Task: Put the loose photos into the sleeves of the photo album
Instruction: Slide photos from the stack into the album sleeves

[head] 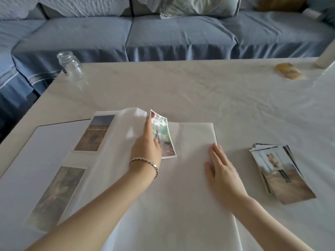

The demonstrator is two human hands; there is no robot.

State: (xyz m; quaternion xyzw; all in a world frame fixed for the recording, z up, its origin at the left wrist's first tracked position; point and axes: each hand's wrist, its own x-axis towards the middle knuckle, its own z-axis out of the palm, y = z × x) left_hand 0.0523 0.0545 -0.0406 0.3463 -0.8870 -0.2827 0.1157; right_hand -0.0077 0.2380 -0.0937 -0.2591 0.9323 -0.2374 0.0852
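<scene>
photo (162,134): light, thin, bendy print, curled; pinched at its long edge by left grip (146,144) over open album (181,205) on table (181,84); hold by edges, gloss likely smudges; right grip (220,167) spread flat on page; loose stack (279,171) near album

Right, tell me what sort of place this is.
Probably a living room at home: a blue sofa with cushions stands behind a cloth-covered table that holds a photo album, a stack of photos and a glass jar.
</scene>
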